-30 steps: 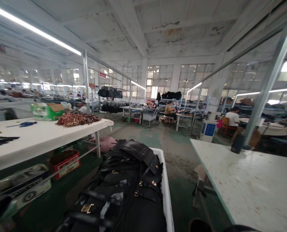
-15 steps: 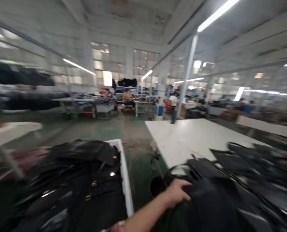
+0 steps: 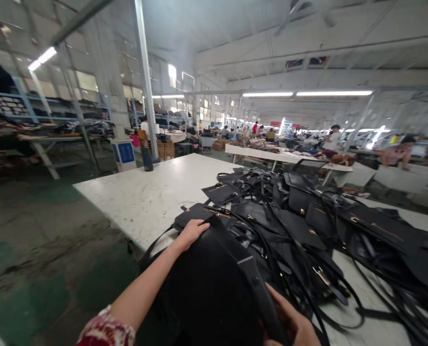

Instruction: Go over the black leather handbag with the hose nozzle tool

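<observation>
A large black bag point(image 3: 214, 283) is right in front of me, at the near edge of the white table. My left hand point(image 3: 192, 234) is closed on its upper left edge, thumb on top. Low on the right, my right hand point(image 3: 295, 319) curls round a long black strap-like piece point(image 3: 259, 283) with a greyish flat end and a small round stud. This piece lies against the bag; whether it is sewn on cannot be seen. Part of the right hand's fingers is hidden.
Black bags with straps and gold-coloured zips point(image 3: 271, 206) are heaped across the white table point(image 3: 145, 192). A dark bottle point(image 3: 148, 158) stands at its far left corner beside a metal post point(image 3: 145, 81). Green-grey floor point(image 3: 55, 269) lies to the left. Several people sit or stand farther back.
My view has swung right, so the white bin of black bags has left the picture. My left hand stays on the black bag, and my right hand has come into view on it.
</observation>
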